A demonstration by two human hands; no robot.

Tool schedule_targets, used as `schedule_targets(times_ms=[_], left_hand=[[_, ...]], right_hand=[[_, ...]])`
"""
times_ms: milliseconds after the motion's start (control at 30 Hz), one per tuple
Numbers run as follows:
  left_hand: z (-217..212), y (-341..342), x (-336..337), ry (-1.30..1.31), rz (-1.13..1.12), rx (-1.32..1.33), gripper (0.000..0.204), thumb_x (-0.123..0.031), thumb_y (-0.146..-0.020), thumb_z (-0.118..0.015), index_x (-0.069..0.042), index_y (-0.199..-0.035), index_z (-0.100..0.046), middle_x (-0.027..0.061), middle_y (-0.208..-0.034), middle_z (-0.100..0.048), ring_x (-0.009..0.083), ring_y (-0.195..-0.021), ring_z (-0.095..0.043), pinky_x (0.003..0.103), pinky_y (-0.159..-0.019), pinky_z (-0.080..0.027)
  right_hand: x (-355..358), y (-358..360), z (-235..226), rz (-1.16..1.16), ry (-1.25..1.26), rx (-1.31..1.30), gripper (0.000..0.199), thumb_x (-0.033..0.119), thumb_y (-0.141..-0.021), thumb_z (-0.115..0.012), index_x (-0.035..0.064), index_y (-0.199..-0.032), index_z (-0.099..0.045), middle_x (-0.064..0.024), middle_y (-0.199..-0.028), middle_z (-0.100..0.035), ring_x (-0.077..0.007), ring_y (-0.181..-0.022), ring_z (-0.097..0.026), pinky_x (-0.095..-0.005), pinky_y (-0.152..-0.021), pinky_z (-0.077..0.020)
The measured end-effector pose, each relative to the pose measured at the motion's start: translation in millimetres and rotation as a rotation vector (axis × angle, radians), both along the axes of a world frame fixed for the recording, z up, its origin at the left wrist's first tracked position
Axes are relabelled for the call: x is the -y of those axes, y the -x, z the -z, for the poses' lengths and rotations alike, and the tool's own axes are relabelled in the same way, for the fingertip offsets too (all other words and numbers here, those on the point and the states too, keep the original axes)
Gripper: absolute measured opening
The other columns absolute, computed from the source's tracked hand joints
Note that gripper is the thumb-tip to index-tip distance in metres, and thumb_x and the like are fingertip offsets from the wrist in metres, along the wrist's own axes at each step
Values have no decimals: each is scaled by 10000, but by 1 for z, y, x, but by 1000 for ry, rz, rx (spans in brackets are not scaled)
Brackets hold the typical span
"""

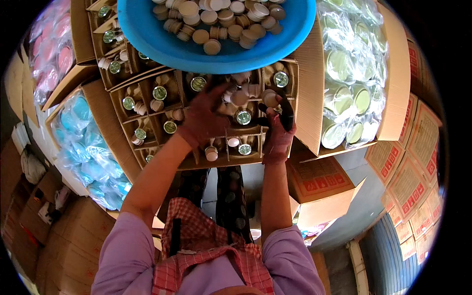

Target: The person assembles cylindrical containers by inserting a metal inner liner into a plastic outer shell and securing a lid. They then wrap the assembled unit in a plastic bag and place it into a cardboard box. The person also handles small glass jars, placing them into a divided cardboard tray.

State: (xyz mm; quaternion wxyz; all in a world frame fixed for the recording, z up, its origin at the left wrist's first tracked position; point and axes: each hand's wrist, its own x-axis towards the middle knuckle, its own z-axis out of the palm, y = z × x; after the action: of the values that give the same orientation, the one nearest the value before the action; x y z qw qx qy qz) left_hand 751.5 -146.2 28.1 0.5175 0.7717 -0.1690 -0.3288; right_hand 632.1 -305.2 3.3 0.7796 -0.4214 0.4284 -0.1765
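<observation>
Reaching into the divided carton (216, 135), the person's left hand (204, 120) spreads its fingers (216, 93) over the cells near the box's middle; whether they have closed on anything cannot be told, since the back of the hand hides what lies under it. The right hand (279, 132), at about three o'clock from the left one, is curled shut round a dark cylindrical object (286, 114) that stands up out of the fist, just beside a small cream cap (269, 97). Both hands wear thin reddish gloves.

Around the fingers, the cardboard cells hold small containers (160, 93) with greenish round tops and loose cream caps, some cells with two or three pieces, others with one. At twelve o'clock from the hands a blue basin (231, 56) overhangs the carton's far edge, heaped with more cream caps (211, 46).

Judging from this, the step in hand looks like sorting or fitting pieces cell by cell. The next move seems to call for a careful pinch in a narrow cell without knocking its neighbours.

Farther out, at two o'clock, an open box (398, 98) holds bagged pale green jars (344, 98); at nine o'clock bagged light blue lids (86, 147) fill another box.
</observation>
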Motion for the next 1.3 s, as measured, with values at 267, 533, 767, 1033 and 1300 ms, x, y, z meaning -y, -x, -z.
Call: schedule_targets(times_ms=[267, 533, 767, 1033, 1300], left_hand=[[14, -42, -5, -142, -307, 159, 377, -128, -606, -722, -11, -957, -651, 117, -805, -649, 222, -750, -617, 317, -696, -487], [15, -75, 6, -191, -322, 464, 304, -137, -620, -728, -46, -901, -656, 87, -778, -629, 197, -717, -607, 314, -654, -485], [73, -29, -33, -552, -79, 459, 532, -326, -685, -744, -105, -1122, -539, 162, -1154, -496, 368, -950, -532, 489, -814, -481], [97, -4, -32, -668, 68, 732, 440, -292, -744, -657, -129, -1125, -508, 128, -1197, -473, 344, -1081, -460, 479, -895, -390], [109, -8, -24, -785, 161, 894, 356, -356, -818, -567, -195, -1133, -529, 101, -1155, -493, 343, -1036, -481, 472, -766, -452]], right_hand=[[7, 40, 44, -107, -5, -190, 395, -89, -755, -603, 3, -1137, -558, -70, -1087, -600, -164, -956, -568, -287, -832, -470], [-15, 26, 38, -668, 885, -587, 443, 26, -678, -690, 44, -1097, -545, -151, -1051, -551, -268, -918, -582, -335, -759, -496], [-4, 22, 31, -885, 1077, -599, 487, 93, -665, -716, 93, -1119, -540, -181, -1074, -536, -322, -924, -574, -375, -760, -499], [-21, 48, 37, -727, 819, -413, 573, 132, -655, -742, 71, -1171, -501, -178, -1090, -549, -312, -899, -604, -371, -760, -506], [-22, 38, 23, -1035, 1216, -738, 467, 324, -722, -686, 85, -1102, -561, -157, -1022, -611, -332, -897, -600, -410, -732, -493]])
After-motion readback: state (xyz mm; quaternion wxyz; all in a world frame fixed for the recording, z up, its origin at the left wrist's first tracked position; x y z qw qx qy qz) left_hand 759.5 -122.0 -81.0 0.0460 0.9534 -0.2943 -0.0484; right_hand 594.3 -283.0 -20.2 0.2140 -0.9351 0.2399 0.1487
